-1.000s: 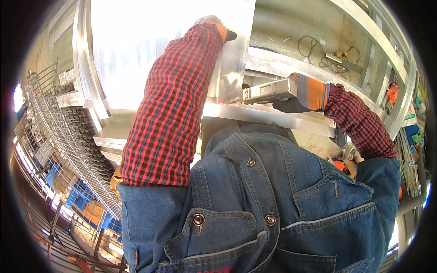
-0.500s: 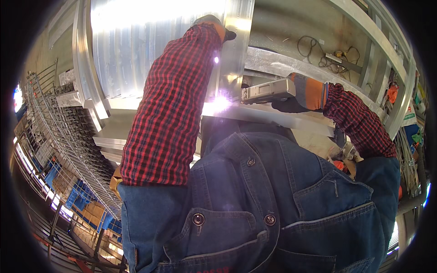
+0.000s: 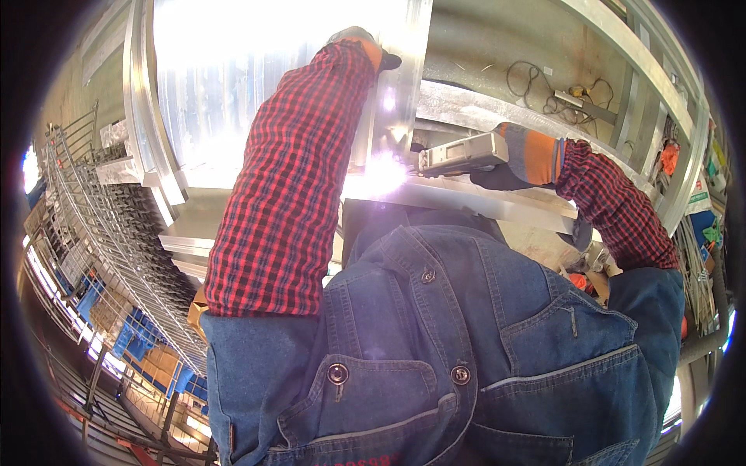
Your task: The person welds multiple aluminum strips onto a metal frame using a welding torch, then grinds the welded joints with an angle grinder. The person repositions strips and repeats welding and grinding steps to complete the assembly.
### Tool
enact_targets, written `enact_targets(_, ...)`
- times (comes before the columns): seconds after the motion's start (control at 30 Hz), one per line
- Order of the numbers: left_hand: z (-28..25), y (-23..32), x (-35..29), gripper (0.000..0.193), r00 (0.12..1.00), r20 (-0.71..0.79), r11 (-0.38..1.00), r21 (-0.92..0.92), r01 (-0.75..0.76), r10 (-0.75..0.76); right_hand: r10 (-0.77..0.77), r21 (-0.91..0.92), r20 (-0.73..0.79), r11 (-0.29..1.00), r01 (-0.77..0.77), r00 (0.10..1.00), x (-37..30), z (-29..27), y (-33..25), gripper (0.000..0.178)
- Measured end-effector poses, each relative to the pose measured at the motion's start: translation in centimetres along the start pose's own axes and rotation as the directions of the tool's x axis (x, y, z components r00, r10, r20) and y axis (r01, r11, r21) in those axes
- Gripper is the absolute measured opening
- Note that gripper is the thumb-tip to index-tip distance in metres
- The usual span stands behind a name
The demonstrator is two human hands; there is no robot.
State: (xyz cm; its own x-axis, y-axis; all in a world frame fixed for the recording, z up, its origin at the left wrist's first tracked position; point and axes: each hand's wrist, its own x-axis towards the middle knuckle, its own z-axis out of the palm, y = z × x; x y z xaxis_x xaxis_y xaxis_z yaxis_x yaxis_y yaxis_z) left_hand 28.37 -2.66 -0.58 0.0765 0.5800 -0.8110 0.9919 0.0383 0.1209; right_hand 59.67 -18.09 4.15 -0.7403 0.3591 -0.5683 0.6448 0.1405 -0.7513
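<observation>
In my right hand [image 3: 519, 159], gloved in orange and dark grey, is a boxy grey welding gun [image 3: 464, 154]. Its nozzle points left at a dazzling white-violet spot on a metal seam, where glare hides the detail. Under my left arm stretches a shiny ribbed metal panel [image 3: 206, 109], with a flat metal strip [image 3: 404, 85] along its right side. My left hand [image 3: 359, 43], also gloved, lies on the metal at the far end, thumb stretched out to the right and most fingers hidden. A metal bar [image 3: 489, 208] runs crosswise below the gun, close to my body.
Dark cables [image 3: 536, 81] lie on the floor at the far right. Metal frame beams [image 3: 645, 54] rise along the right side. To the left stands a wire rack [image 3: 116, 241] beside a stack of metal pieces. Orange and green items lie at the right edge.
The welding gun and my right hand have shifted slightly to the right, and the bright spot with them. The glare on the panel has grown stronger. My left hand stays in place.
</observation>
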Motion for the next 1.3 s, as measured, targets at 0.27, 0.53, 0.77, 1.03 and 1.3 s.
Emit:
enact_targets(0.27,1.0,-0.5,2.0,0.079,0.997,0.077,0.992,0.125,-0.027,0.018,-0.056,-0.015,-0.025,0.998,0.056,0.998,-0.1,-0.8,-0.5,0.031)
enact_targets(0.53,-0.9,-0.7,2.4,0.065,0.967,0.252,0.998,-0.045,0.044,-0.031,-0.021,-0.011,-0.051,1.000,0.020,0.998,-0.7,-0.5,0.0,0.029)
enact_targets(0.77,1.3,0.2,0.7,0.060,0.994,-0.082,0.996,-0.066,0.064,-0.069,0.017,-0.093,-0.042,0.995,-0.021,0.999,-0.4,0.4,1.2,0.021)
enact_targets(1.03,1.7,-0.6,0.5,0.070,0.984,-0.174,0.997,-0.064,-0.052,0.040,-0.021,-0.105,-0.102,0.994,0.011,0.995,-1.8,0.8,1.0,0.021)
enact_targets(1.3,4.1,-2.3,-4.3,0.057,0.953,-0.295,0.827,-0.550,-0.117,-0.062,-0.142,-0.084,-0.542,0.990,0.115,0.828,-8.6,1.4,-3.8,0.029)
